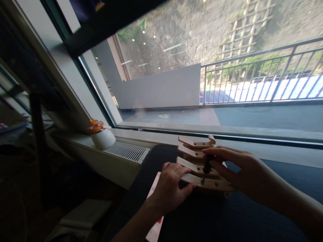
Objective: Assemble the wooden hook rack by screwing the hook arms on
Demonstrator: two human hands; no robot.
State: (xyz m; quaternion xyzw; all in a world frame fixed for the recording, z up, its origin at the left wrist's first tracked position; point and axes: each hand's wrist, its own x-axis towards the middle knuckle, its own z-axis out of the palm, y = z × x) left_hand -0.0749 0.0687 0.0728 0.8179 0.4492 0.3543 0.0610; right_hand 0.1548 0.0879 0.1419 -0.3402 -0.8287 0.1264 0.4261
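On the dark table sits a small wooden rack (189, 162) made of several angled wooden slats with dark holes. My left hand (171, 185) grips the left end of its nearest slat (214, 184), thumb in front and fingers behind. In my right hand (234, 164) is a dark-handled screwdriver (207, 164), held between thumb and fingers. It stands nearly upright, its tip at a hole or screw in the nearest slat. The right part of the rack is partly hidden behind my right hand.
A pale printed card or sheet (153, 232) lies partly under my left forearm on the black table (196, 222). Beyond the table runs a window sill with a vent grille (128, 152) and a white pot with an orange top (103, 138). The large window stands close behind the rack.
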